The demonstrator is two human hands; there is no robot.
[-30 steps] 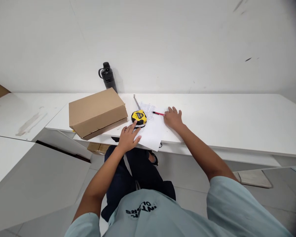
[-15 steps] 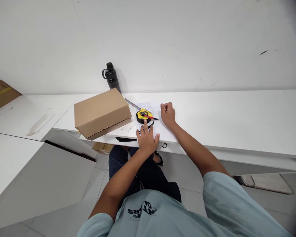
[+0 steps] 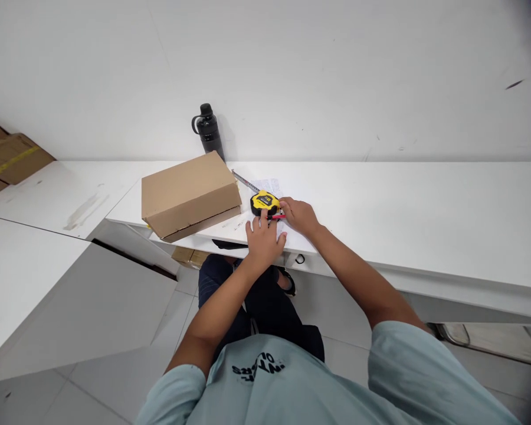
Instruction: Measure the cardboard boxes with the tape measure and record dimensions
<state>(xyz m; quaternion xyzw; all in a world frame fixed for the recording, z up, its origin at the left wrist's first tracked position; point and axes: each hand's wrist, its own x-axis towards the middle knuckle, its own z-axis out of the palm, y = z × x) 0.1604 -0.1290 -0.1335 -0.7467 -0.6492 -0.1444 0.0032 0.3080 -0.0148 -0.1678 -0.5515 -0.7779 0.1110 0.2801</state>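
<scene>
Just below mid-frame, the left hand [image 3: 263,245] spreads open, a fingertip at the near edge of the tape [image 3: 266,202], mid-frame; light pressure there should prevent swivelling. Right of centre, the right hand [image 3: 303,216] curls by the pen [image 3: 278,216] and tape, grip unclear. Beyond, the blade [image 3: 247,182] is best kept off the box [image 3: 190,192], left.

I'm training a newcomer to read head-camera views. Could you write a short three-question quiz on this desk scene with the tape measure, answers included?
1. True or false: the blade of the tape measure is partly drawn out.
2. Fill in: a black ____ shows behind the cardboard box.
3. The fingers of the left hand are: A) curled into a fist; B) spread; C) out of view.

Key:
1. True
2. bottle
3. B
</scene>
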